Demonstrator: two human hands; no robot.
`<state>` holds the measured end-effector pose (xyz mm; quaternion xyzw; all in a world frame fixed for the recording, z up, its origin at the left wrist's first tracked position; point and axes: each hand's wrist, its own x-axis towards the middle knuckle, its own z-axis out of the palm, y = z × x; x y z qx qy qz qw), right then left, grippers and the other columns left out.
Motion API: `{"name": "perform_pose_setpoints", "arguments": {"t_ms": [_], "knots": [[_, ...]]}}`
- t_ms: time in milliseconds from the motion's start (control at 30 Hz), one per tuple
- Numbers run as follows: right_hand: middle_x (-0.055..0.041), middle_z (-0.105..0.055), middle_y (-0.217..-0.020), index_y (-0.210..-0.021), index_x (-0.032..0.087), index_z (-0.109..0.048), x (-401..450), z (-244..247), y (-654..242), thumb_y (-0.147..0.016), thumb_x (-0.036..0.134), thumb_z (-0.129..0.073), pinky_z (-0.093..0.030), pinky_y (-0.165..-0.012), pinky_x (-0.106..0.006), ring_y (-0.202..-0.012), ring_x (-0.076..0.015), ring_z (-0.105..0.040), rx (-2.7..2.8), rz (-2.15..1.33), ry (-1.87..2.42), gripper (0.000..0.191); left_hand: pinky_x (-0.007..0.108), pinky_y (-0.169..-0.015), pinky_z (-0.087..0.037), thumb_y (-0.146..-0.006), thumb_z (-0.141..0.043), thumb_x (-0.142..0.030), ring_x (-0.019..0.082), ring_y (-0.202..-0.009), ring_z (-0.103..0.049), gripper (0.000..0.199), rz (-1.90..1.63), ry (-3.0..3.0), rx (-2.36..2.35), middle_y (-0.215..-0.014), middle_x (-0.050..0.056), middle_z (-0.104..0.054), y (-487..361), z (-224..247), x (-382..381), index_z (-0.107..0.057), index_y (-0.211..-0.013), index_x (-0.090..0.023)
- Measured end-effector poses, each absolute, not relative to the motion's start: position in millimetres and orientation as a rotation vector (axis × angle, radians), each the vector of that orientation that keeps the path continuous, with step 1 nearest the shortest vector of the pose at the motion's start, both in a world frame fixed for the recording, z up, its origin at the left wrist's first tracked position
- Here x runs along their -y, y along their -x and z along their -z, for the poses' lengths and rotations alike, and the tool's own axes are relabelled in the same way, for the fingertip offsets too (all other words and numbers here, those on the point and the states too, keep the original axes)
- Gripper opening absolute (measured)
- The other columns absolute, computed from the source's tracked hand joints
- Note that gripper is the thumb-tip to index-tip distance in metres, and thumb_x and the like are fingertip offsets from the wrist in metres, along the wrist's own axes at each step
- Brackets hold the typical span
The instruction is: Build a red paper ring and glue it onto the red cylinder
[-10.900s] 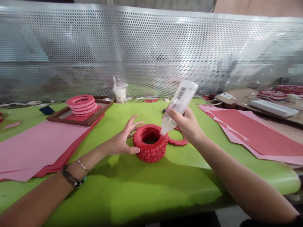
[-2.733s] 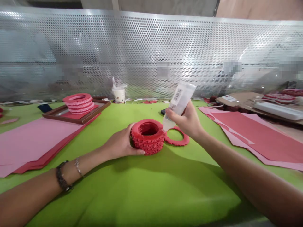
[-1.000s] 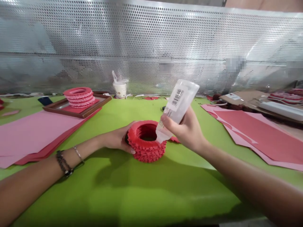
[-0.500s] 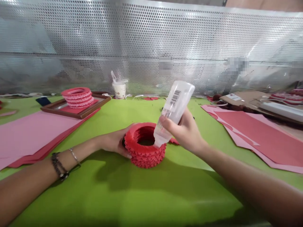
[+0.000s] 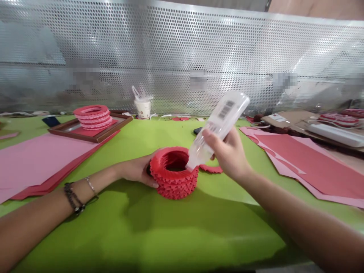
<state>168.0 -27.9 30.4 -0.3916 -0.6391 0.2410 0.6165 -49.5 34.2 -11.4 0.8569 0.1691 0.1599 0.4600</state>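
While the left hand (image 5: 140, 171) grasps the red ring stack (image 5: 176, 186) around its left side, the right hand (image 5: 231, 154) grips a clear bottle (image 5: 223, 115), tip down at the stack's right rim.
Stack, resting on the green table (image 5: 170, 235) near its middle, appears to be layered paper: probably light, springy, easily crushed at the teeth; best held low around the outer wall, gently, leaving the top face free. Bottle seems soft-walled and squeezable; mid-body, where the thumb lies, looks the sound hold. Stack saturated red, top flat with slight sheen, sides jagged, round dark hollow; loose red ring (image 5: 212, 169) just beside it, partly hidden. Bottle translucent, barcoded, tilted. Tip-to-paper contact: cannot tell.
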Motion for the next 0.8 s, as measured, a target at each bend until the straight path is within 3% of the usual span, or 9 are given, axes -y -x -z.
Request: {"name": "perform_pose_setpoints", "arguments": {"t_ms": [333,567,800], "knots": [[-0.0001,-0.056,-0.071,-0.078,0.020,-0.047,9,-26,-181,-0.064,0.039,-0.067,-0.048,-0.055,-0.031,-0.065,-0.0152,-0.056,1.553,-0.546,0.945,0.031,0.044,-0.106,-0.027,-0.065,-0.067,-0.021,0.029,-0.128,-0.035,0.079,-0.367,-2.128,-0.399,-0.131,0.013,-0.049,49,11,-34,-0.027,-0.134,-0.015],[0.0013,-0.053,-0.065,-0.077,0.023,-0.045,3,-25,-190,-0.071,0.052,-0.061,-0.037,-0.036,-0.025,-0.048,-0.0107,-0.047,1.370,-0.593,0.924,0.034,0.045,-0.105,-0.031,-0.065,-0.070,-0.035,0.031,-0.127,-0.035,0.073,-0.403,-2.265,-0.621,-0.136,0.011,-0.037,59,13,-43,-0.040,-0.129,-0.017],[0.0022,-0.053,-0.063,-0.077,0.023,-0.045,8,-26,-182,-0.071,0.052,-0.062,-0.037,-0.034,-0.025,-0.044,-0.0091,-0.045,1.338,-0.574,0.913,0.034,0.046,-0.105,-0.031,-0.071,-0.063,-0.048,0.032,-0.132,-0.027,0.090,-0.467,-2.220,-0.880,-0.145,0.014,-0.028,68,16,-51,-0.013,-0.142,-0.022]]}}
